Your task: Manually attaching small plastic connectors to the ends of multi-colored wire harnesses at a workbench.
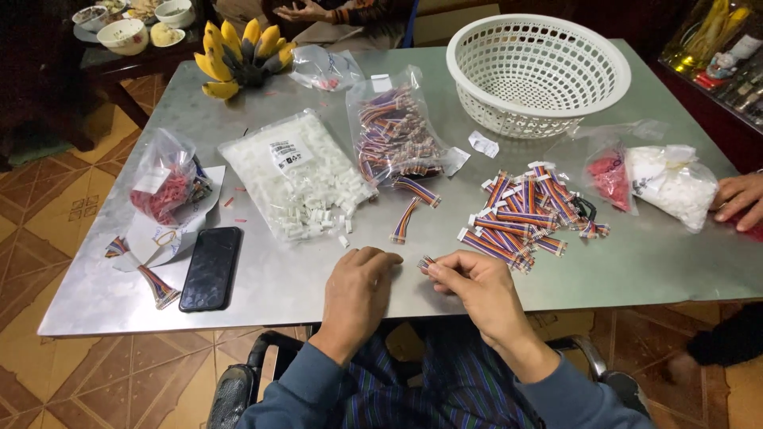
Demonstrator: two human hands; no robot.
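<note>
My right hand pinches a short multicoloured ribbon wire near the front edge of the metal table. My left hand is curled right beside it, fingertips close to the wire's end; whether it holds anything is hidden. A pile of finished ribbon wires with white plugs lies just beyond my right hand. An open bag of white plastic connectors lies beyond my left hand, some spilled out. Two loose wires lie between them.
A bag of ribbon wires, a white plastic basket, bags of red and white parts, a bag of red pieces, a black phone, bananas. Another person's hand rests at the right edge.
</note>
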